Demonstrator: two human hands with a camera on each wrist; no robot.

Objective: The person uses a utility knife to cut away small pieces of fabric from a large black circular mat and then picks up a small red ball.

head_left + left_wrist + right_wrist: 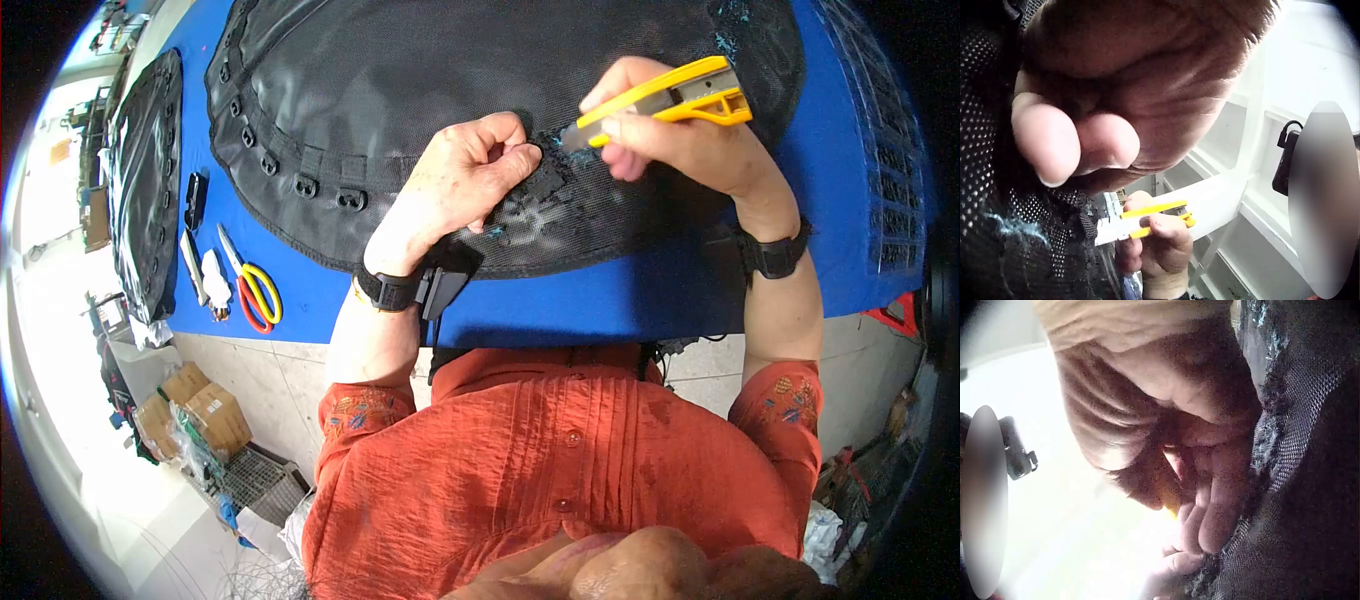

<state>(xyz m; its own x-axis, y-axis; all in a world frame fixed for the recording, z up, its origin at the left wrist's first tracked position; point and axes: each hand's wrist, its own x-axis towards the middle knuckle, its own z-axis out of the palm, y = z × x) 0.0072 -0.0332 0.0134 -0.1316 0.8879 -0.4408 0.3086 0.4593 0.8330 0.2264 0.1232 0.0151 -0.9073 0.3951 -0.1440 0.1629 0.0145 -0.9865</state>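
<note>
A large black mesh piece (400,70) lies over the blue table, with frayed black and teal bits near its lower right. My left hand (455,180) pinches a small dark scrap (540,182) of mesh between thumb and fingers. Just right of it, my right hand (680,140) grips a yellow utility knife (665,98), its blade pointing left toward the teal threads (572,145). In the left wrist view the knife (1157,209) shows beyond the curled left fingers (1047,140). The right wrist view shows the right hand (1160,406) low over the mesh (1297,469), the knife mostly hidden.
Scissors with red and yellow handles (258,295), a second knife-like tool (192,267) and a black object (196,200) lie at the left on the blue cloth (320,305). Another black piece (145,190) is at the far left; clear plastic sheeting (895,190) lies at the right.
</note>
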